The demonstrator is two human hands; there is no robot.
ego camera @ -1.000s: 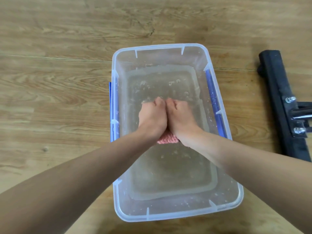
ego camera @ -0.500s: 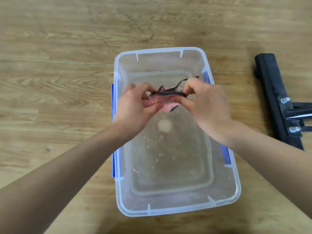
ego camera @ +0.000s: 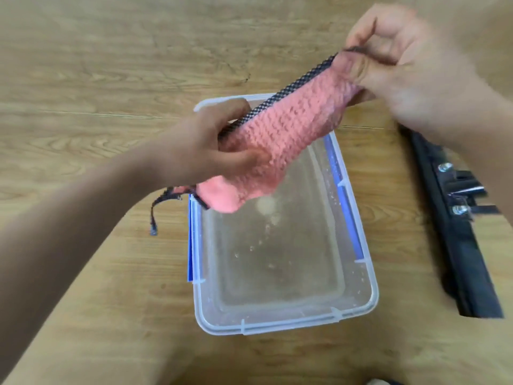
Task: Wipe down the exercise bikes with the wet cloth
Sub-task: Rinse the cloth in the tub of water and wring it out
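Note:
A pink ribbed cloth (ego camera: 280,134) with a black dotted edge band is stretched out in the air above the clear plastic tub (ego camera: 361,309). My left hand (ego camera: 211,145) pinches its lower left end, and a black strap dangles below that hand. My right hand (ego camera: 399,59), blurred, grips the upper right corner, higher and farther away. The tub holds shallow water with some bubbles. A black bike base bar (ego camera: 458,240) with two bolts lies on the floor to the right of the tub.
The tub stands on a wood-grain floor (ego camera: 83,93) and has blue clip handles along its long sides. Bare floor lies to the left and behind the tub. The rest of the bike is out of view.
The cloth was bunched between both hands in the tub, then lifted; now the hands have moved apart and up, spreading it out flat. The right hand moved up and right.

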